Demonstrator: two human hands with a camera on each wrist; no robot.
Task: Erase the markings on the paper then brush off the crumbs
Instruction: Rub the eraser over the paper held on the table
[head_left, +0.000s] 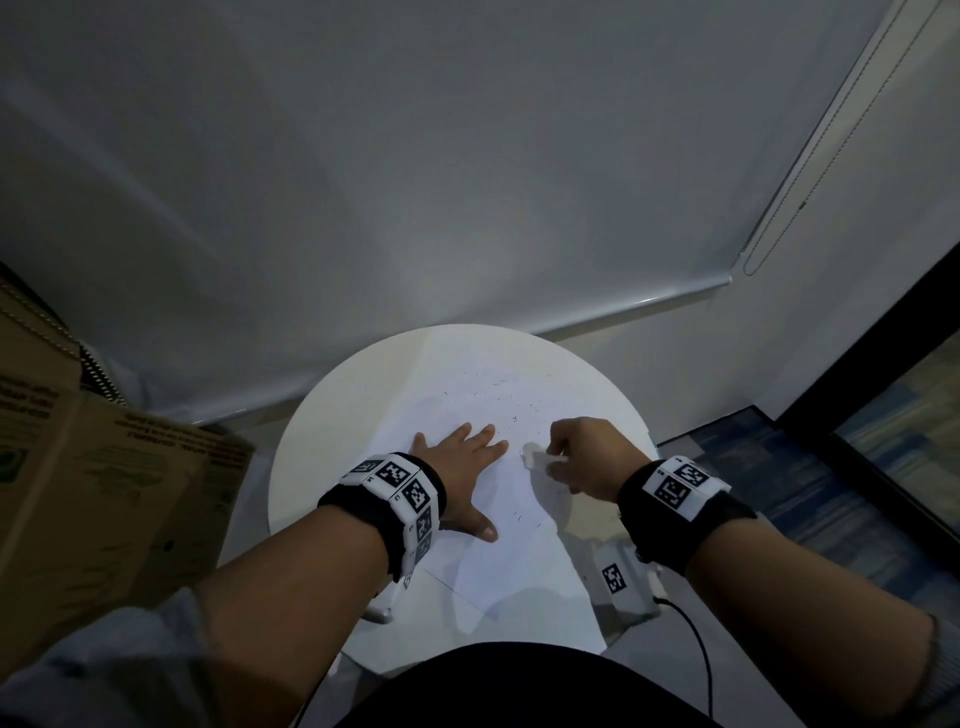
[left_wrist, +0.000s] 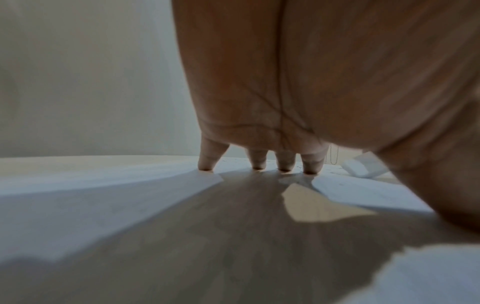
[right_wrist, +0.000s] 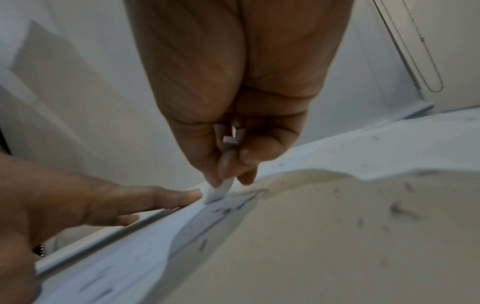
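paper (head_left: 511, 551) under flat left hand (head_left: 457, 470), fingers (left_wrist: 206, 162) spread; right hand (head_left: 584, 457) pinching eraser (right_wrist: 221, 190) beside it

Round white table (head_left: 332, 415) at lower centre. Grey roller blind (head_left: 415, 156) fills the upper frame; cardboard box (head_left: 78, 493) at left, blue carpet (head_left: 831, 493) at right.

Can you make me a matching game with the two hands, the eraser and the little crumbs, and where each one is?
Things:
1. left hand
2. right hand
3. eraser
4. crumbs

Places or states:
A. scattered on the paper beyond the hands
B. pinched between fingertips, its tip on the paper
C. fingers spread flat, pressing the paper down
D. fingers curled, gripping the eraser

Pairs: 1-C, 2-D, 3-B, 4-A
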